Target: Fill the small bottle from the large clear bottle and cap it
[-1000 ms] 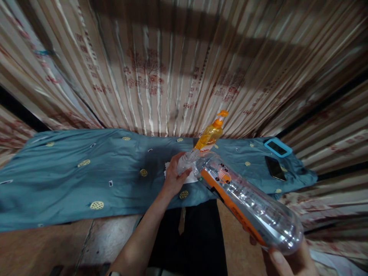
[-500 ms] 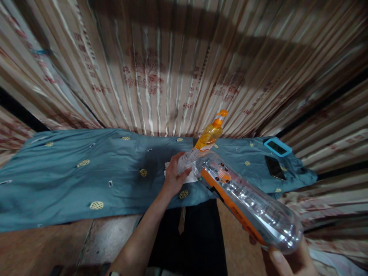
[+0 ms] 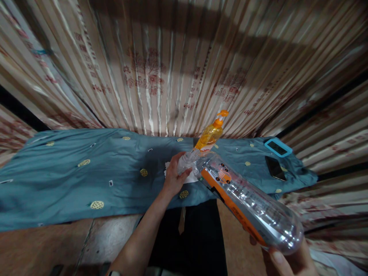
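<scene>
My right hand (image 3: 290, 260) grips the base of a large clear plastic bottle (image 3: 250, 203) with an orange label, tilted so that its neck points down and away. My left hand (image 3: 174, 174) is wrapped around a small clear container (image 3: 186, 161) that stands on a white paper (image 3: 189, 177) on the blue cloth. The big bottle's mouth meets the top of this small container. Just behind them stands an orange pump bottle (image 3: 211, 134) of yellow liquid. Whether liquid is flowing I cannot tell.
A blue patterned cloth (image 3: 86, 172) covers a low surface in front of striped curtains (image 3: 161, 69). At the cloth's right end lie a dark phone (image 3: 275, 168) and a small device with a blue frame (image 3: 277, 147). Brown floor (image 3: 57, 245) lies below.
</scene>
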A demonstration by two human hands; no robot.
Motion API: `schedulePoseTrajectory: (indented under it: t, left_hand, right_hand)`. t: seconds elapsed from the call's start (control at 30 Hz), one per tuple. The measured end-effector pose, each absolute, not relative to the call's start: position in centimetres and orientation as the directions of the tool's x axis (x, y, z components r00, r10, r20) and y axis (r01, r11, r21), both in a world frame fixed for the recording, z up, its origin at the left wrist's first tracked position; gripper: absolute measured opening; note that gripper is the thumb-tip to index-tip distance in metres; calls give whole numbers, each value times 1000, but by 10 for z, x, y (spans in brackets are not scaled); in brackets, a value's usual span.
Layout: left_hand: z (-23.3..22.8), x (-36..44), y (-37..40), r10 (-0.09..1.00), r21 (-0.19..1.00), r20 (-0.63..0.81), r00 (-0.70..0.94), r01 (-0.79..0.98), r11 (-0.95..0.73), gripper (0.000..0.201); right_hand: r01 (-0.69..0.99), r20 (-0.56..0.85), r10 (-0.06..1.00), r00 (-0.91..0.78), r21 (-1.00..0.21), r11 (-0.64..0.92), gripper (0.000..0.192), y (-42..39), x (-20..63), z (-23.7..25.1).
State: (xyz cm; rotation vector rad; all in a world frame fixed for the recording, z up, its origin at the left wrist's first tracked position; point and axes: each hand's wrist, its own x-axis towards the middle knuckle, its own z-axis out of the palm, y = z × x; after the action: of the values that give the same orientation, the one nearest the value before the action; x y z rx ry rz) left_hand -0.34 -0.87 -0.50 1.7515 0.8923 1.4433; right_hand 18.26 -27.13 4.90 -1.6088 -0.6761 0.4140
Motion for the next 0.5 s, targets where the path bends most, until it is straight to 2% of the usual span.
schedulePoseTrajectory:
  t: [0.5]
  left_hand:
    - [-4, -4, -9, 862, 867, 483, 154, 52, -495, 55]
  right_hand:
    - [162, 100, 640, 762, -986, -38, 84, -266, 174, 64]
